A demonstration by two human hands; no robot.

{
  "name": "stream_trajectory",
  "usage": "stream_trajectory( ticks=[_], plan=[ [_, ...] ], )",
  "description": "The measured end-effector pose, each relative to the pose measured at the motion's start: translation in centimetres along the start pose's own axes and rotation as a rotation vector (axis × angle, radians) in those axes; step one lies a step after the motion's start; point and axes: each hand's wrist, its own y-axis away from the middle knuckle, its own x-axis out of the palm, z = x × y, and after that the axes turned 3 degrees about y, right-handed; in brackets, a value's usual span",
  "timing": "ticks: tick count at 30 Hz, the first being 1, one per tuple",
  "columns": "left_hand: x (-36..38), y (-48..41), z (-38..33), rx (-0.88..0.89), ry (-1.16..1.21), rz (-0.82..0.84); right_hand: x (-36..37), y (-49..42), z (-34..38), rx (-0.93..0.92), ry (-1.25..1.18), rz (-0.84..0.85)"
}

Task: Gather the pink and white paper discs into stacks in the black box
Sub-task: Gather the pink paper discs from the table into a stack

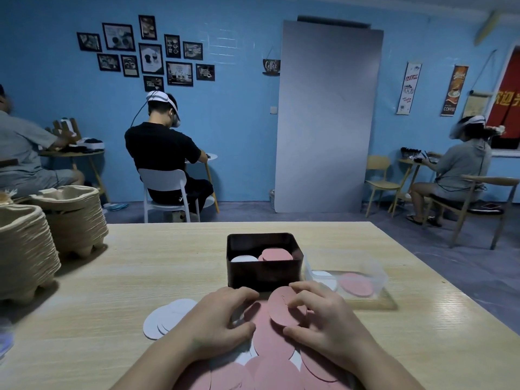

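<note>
Paper this thin likely flexes and slides: right hand [329, 322] pinches a pink disc [281, 308] by its rim, black box [261, 274] just beyond; hold of left hand [208, 322] unclear.

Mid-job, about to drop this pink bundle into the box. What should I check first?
1. Right hand grips the pink bundle: ok.
2. Bundle all pink: cannot tell, only its top face shows.
3. Black box open, directly ahead of the hands: ok.
4. Pink stack sits in the box, right of the white stack: ok.
5. Left hand holding nothing: cannot tell.
</note>
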Motion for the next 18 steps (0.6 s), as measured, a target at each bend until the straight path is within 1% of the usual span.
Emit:
stream_trajectory(
  ticks=[6, 13, 15, 18],
  plan=[
    [-0.2, 0.5, -0.1, 0.014, 0.015, -0.062, 0.1, 0.1, -0.1, 0.009, -0.002, -0.008],
    [-1.4, 2.1, 0.6, 0.013, -0.031, -0.278, 0.0, 0.1, -0.1, 0.019, 0.012, -0.004],
    [-1.4, 2.0, 0.1, 0.044, -0.007, -0.317, -0.1, 0.1, 0.0, 0.016, 0.012, 0.004],
    [-0.8, 1.7, -1.0, 0.120, 0.009, -0.315, -0.1, 0.1, 0.3, 0.001, 0.003, 0.010]
  ],
)
